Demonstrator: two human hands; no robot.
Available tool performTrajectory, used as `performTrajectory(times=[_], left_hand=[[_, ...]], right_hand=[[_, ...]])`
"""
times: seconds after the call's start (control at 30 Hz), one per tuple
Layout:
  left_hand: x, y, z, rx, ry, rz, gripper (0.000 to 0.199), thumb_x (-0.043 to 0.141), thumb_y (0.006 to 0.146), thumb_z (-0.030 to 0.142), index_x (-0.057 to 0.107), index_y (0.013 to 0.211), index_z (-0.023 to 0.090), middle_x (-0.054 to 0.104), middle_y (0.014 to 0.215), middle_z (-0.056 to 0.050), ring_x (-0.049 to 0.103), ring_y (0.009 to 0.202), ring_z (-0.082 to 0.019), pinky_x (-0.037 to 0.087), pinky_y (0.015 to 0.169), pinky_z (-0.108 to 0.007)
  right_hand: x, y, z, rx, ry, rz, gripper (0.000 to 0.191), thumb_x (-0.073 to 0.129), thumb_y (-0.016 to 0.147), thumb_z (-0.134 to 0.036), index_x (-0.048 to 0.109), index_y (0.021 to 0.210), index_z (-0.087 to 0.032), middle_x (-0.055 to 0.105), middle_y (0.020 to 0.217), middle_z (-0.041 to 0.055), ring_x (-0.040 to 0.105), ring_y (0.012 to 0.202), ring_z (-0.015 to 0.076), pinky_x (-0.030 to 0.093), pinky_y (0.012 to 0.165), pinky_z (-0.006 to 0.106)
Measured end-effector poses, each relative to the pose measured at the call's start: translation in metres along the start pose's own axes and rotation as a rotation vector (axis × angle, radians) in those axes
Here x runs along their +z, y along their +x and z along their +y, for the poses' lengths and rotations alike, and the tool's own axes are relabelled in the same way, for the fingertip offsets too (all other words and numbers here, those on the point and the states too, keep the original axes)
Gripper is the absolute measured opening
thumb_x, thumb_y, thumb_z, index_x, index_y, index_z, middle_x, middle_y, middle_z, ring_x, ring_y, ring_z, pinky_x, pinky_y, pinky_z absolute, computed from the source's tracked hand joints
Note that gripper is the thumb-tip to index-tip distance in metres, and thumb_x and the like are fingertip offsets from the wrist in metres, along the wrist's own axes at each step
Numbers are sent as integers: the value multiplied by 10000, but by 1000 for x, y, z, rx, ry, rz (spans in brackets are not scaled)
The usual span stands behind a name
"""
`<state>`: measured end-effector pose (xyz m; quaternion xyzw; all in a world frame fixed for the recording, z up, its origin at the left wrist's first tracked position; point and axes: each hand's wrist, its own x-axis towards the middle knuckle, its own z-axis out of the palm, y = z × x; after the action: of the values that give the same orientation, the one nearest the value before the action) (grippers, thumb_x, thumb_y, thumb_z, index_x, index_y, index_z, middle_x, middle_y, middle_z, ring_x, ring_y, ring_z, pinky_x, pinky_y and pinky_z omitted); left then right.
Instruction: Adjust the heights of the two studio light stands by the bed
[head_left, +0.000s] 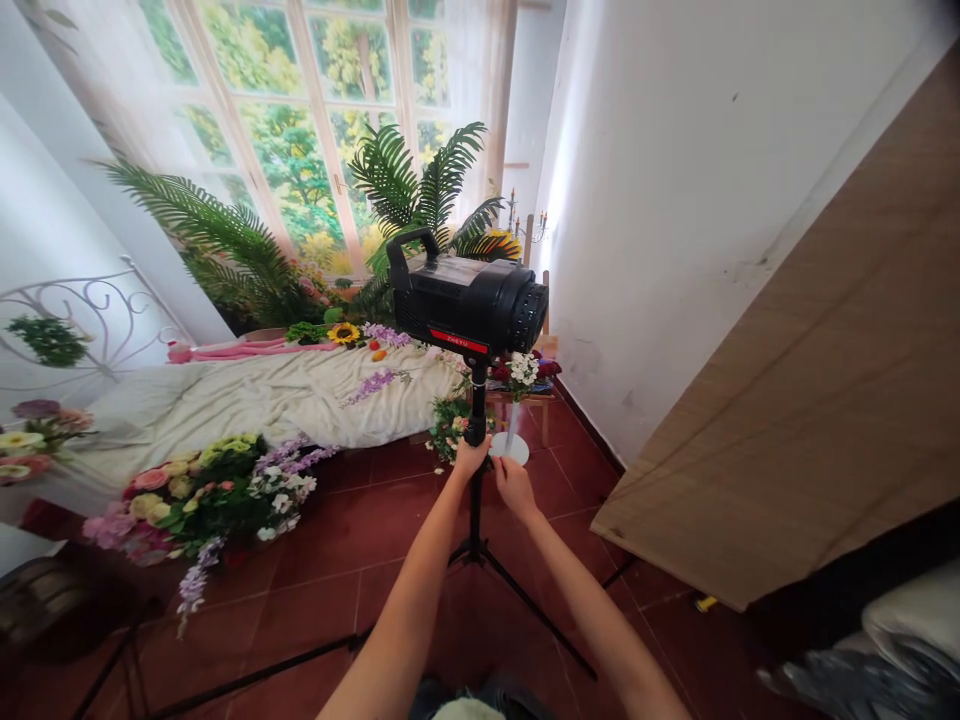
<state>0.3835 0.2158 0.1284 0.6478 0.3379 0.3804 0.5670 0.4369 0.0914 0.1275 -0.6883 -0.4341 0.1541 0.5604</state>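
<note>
A black studio light (465, 295) with a top handle and a red label sits on a black light stand (475, 510) in front of me. Wrapped round the stand's pole, just below a collar, is my left hand (471, 458). On the pole's right side my right hand (514, 485) is closed, its fingertips pinched at what looks like the stand's tightening knob, which they mostly hide. The stand's legs are spread on the red tiled floor (390, 510), and the lamp's front points right.
A bed with a cream cover (300, 390) lies beyond, with flower bunches (202, 490) along its near side. Palm leaves (420, 190) rise before the window backdrop (277, 130). A large brown panel (787, 350) leans at right. A white-based flower stand (517, 447) stands behind my hands.
</note>
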Motion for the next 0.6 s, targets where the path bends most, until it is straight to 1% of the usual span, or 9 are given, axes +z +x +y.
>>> performTrajectory(times=[0.1, 0.17, 0.23, 0.37, 0.47, 0.6], left_hand=[[3, 1, 1, -11, -12, 21, 242, 622, 665, 374, 612, 717, 139, 623, 601, -41, 587, 558, -145, 481, 572, -269], [5, 1, 2, -7, -1, 45, 241, 627, 660, 370, 616, 727, 139, 620, 604, -37, 584, 564, -141, 483, 589, -268], [6, 0, 4, -3, 19, 64, 240, 628, 658, 378, 615, 687, 140, 615, 605, -34, 580, 574, -139, 483, 608, -268], [6, -10, 4, 29, 6, 61, 311, 611, 672, 444, 614, 687, 134, 608, 628, -28, 579, 614, -144, 480, 635, -271], [7, -24, 5, 79, -36, 96, 358, 607, 679, 471, 619, 786, 130, 632, 743, -45, 594, 717, -160, 478, 712, -284], [10, -47, 10, 84, -101, 180, 400, 579, 715, 473, 589, 967, 163, 636, 961, -80, 591, 889, -174, 466, 801, -285]], right_hand=[[3, 1, 5, -3, 44, 5, 295, 430, 853, -448, 486, 651, -240, 479, 677, 27, 443, 687, 175, 362, 718, 281], [2, 2, 8, -34, -5, -20, 311, 393, 869, -451, 494, 671, -235, 499, 705, 32, 452, 704, 170, 367, 726, 274], [1, 3, 11, -98, -98, -26, 331, 344, 890, -434, 511, 699, -221, 523, 731, 38, 466, 714, 161, 371, 726, 266], [0, 6, 20, -264, -259, 31, 386, 284, 918, -384, 549, 727, -177, 558, 710, 48, 502, 671, 146, 373, 665, 244], [0, 8, 24, -311, -333, 55, 395, 271, 927, -361, 570, 759, -164, 589, 721, 60, 528, 658, 143, 367, 630, 233], [-1, 5, 23, -285, -379, 31, 406, 259, 932, -363, 579, 791, -157, 608, 729, 69, 538, 642, 142, 352, 610, 230]])
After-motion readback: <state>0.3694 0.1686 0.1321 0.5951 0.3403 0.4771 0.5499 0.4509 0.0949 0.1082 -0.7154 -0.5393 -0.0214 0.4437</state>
